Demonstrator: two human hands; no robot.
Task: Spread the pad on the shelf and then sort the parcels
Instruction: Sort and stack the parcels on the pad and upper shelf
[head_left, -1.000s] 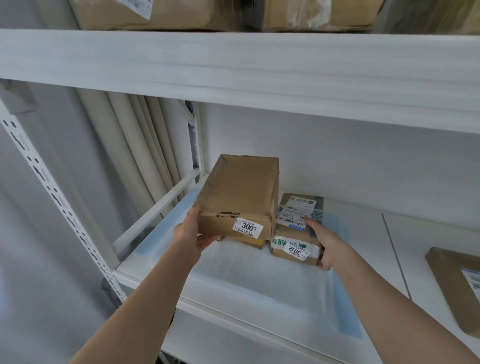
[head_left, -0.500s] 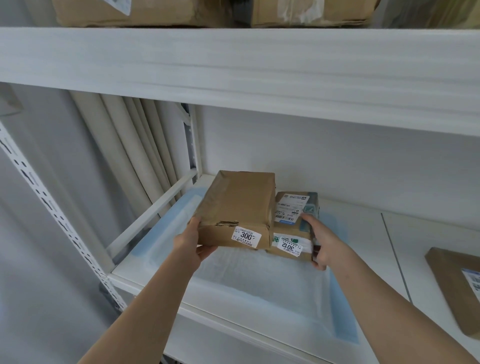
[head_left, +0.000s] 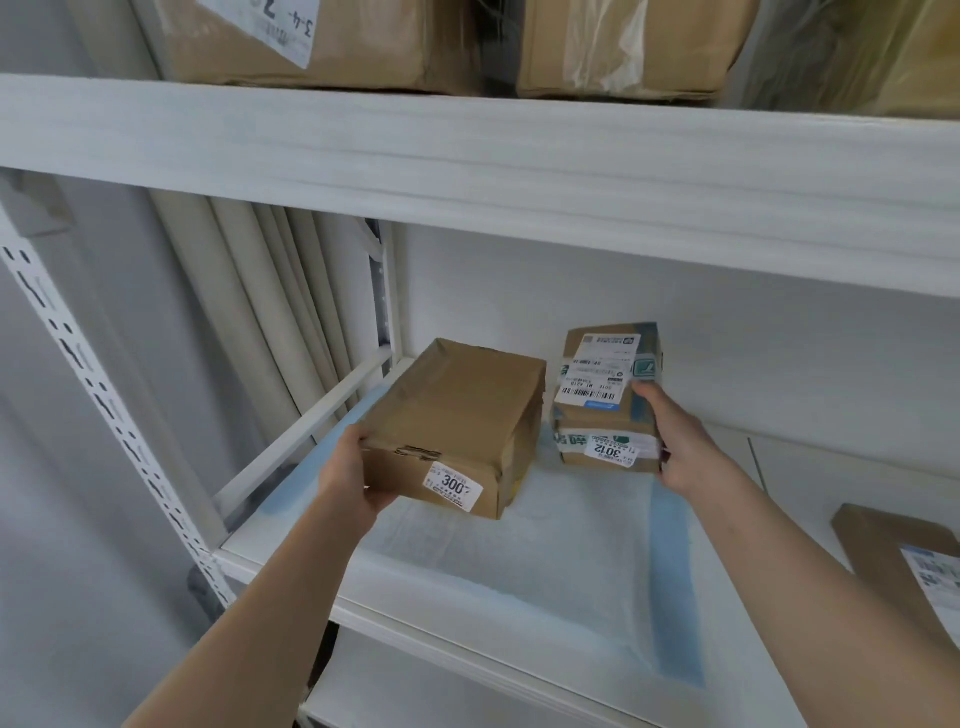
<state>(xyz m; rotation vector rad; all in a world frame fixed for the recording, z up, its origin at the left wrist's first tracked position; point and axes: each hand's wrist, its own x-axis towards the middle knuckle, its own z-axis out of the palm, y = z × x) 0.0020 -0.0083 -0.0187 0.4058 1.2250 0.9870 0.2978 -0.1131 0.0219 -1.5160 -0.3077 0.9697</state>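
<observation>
**Two parcels in my hands over the spread pad**

Nearest to me runs the white front edge of the shelf (head_left: 467, 631), and on it the pad (head_left: 545, 561) lies flat, white in the middle with blue borders showing along its right side and back left corner.

My left hand (head_left: 353, 486) grips the near left corner of the plain brown parcel (head_left: 457, 415), thumb on top and fingers curled beneath. It carries a white sticker that reads 300 on its near face. Its near end is lifted off the pad; whether its far end touches down I cannot tell.

My right hand (head_left: 675, 447) is curled round the right side of the taped parcel (head_left: 605, 402), thumb on its top. This one is smaller, wrapped in tape and shipping labels, with a sticker reading 3012 on its front. It sits just beside the brown parcel, toward the back of the pad; I cannot tell if it rests on the pad or is held just above.

Off to the right, another brown parcel (head_left: 904, 566) lies on the bare shelf board. Above, the upper shelf (head_left: 467, 150) carries large cardboard boxes (head_left: 363, 41).
</observation>
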